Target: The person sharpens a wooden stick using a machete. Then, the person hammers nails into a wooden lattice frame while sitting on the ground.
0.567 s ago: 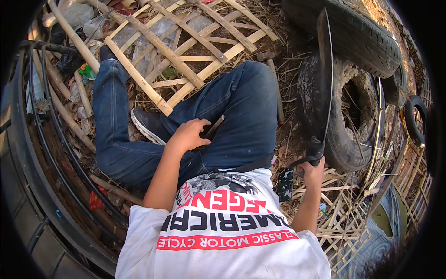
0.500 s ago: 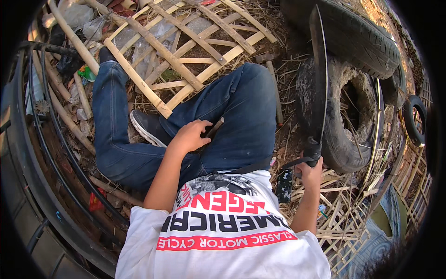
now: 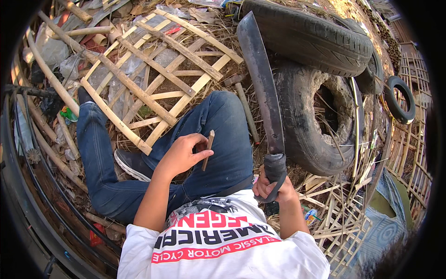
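Note:
My left hand point(image 3: 186, 153) is closed round a short bamboo piece point(image 3: 208, 149), held above my bent thigh between thumb and fingers. In my right hand point(image 3: 275, 185) is the black-wrapped handle of a machete point(image 3: 265, 83), a loose strap hanging from the grip. Its long dark blade points up and away, wide toward the far end, and stands apart from the bamboo piece. Just beyond my legs rests a woven bamboo lattice panel point(image 3: 160, 69) made of crossed slats. To the right of my knee lies a hammer point(image 3: 247, 111) with a wooden handle.
Old tyres point(image 3: 311, 35) are piled at the right, and a dirt-caked tyre point(image 3: 297, 125) lies close to the blade. More bamboo lattice point(image 3: 337, 228) lies at the lower right. Black metal rails point(image 3: 51, 179) run along my left side. Bamboo poles point(image 3: 53, 79) and plastic litter cover the ground beyond.
The bamboo piece has come up into clearer view, turned more upright in my left hand. My right hand with the machete has moved left and inward, and the head view has shifted.

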`<state>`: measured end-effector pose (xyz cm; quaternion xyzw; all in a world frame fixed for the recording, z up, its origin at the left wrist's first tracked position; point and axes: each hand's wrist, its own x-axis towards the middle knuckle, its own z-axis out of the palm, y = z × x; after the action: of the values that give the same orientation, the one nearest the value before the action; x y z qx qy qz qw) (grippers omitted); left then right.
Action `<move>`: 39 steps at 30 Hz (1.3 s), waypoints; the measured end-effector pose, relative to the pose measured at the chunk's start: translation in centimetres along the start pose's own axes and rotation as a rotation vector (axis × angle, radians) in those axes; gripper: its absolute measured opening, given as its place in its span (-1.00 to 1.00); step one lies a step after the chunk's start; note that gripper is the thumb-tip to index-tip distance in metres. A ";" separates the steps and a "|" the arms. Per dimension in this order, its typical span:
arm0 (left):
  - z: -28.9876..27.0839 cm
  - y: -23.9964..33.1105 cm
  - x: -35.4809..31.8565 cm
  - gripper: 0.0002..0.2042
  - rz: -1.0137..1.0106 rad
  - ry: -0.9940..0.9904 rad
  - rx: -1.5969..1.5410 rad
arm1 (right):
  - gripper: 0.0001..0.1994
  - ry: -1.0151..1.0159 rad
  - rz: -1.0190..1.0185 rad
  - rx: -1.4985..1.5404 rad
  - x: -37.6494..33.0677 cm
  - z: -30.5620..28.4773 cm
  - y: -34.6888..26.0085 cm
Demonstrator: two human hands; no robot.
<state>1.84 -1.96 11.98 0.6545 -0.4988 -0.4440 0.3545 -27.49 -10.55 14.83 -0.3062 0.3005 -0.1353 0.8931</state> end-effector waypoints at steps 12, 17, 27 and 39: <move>6.9 2.2 9.4 -0.61 -0.078 -0.036 -0.203 | -0.80 0.479 -0.038 -0.654 -1.2 3.0 -8.3; 4.1 -1.1 6.3 -0.67 -0.140 -0.018 -0.445 | -0.62 0.607 -0.126 -1.075 -0.9 2.2 -10.3; 1.1 -2.8 5.8 -0.65 -0.160 0.108 -0.369 | -0.41 0.611 -0.177 -1.013 3.2 4.1 -15.3; 0.6 -5.9 7.1 -0.68 -0.217 0.105 -0.540 | -0.51 0.849 -0.857 -1.331 10.2 2.0 -21.4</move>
<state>4.04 -7.35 4.79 0.6082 -0.2706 -0.5616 0.4915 -19.51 -30.59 24.95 -0.7706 0.4814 -0.3567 0.2175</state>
